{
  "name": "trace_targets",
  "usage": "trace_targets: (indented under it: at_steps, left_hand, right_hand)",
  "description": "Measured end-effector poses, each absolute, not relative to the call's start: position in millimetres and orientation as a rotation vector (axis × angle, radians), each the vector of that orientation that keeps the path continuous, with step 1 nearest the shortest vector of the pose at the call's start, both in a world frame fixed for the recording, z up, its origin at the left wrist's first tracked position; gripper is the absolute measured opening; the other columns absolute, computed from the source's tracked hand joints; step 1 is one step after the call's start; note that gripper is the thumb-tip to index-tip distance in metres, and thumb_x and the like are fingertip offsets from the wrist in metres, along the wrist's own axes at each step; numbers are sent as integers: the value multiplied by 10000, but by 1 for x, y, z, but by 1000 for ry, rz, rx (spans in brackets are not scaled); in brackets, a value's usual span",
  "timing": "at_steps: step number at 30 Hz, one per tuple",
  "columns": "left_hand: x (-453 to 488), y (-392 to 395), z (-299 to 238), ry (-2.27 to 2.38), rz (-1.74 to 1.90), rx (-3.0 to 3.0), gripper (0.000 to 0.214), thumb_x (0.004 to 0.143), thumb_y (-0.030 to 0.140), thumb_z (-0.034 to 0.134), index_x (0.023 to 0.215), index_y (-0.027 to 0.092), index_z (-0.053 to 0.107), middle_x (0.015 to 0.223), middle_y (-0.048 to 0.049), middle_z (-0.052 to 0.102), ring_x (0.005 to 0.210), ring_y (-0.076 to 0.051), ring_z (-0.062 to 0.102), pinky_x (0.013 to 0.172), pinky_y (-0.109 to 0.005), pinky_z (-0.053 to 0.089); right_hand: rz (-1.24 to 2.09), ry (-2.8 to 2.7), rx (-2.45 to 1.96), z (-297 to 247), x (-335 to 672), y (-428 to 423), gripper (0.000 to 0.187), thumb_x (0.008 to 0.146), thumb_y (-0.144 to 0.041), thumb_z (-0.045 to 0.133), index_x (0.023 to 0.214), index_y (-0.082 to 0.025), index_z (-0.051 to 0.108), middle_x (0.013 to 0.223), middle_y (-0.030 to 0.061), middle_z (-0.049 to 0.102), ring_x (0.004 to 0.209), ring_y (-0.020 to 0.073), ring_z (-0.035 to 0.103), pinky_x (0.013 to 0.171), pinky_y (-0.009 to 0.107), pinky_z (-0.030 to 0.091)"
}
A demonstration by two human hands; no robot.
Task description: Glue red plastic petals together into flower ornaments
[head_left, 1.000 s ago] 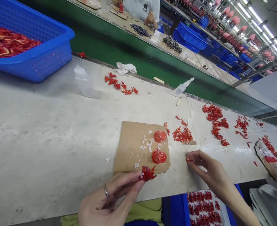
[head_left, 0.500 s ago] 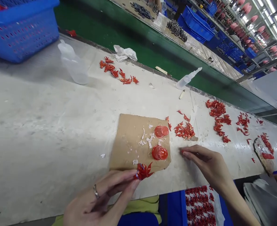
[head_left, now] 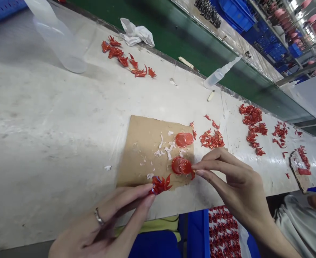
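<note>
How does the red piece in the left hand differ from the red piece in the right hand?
The larger piece in the left hand shows several points; the smaller piece in the right hand is partly hidden by fingertips. The larger piece has bluish marks; the smaller piece shows none. Both are red and pinched between fingertips.

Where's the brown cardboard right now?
In the head view, the cardboard lies just below centre, beyond the left hand, with two red round things near its right edge.

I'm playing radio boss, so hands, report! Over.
Left hand: pinching spiky red piece. Right hand: pinching small red piece by nearer red cup. White scraps litter cardboard.
</note>
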State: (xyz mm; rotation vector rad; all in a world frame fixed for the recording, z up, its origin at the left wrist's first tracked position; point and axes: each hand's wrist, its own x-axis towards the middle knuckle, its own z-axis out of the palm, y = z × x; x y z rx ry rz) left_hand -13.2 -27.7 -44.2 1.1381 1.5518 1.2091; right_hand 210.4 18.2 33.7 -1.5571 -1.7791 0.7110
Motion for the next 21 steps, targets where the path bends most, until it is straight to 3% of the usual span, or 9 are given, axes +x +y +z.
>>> trace_targets:
  at_steps: [7,21]
  left_hand:
    - [-12,-23,-41,1597,1159,1190,192,856,315,849,984,453,816,982,200,842,851,-63,809,937,-78,597]
    - [-11,-19,-34,1571,1126,1253,193,882,331,814,994,489,807,970,213,840,801,-56,805,858,-105,620]
  right_hand:
    - [707,-1867,-1576,35,210,19,182,949,-99,766,991,-264,832,903,-18,722,828,109,682,734,210,553]
    - [656,-1957,-1566,35,212,16,212,952,-97,758,1042,-280,817,941,13,709,862,161,693,733,276,558]
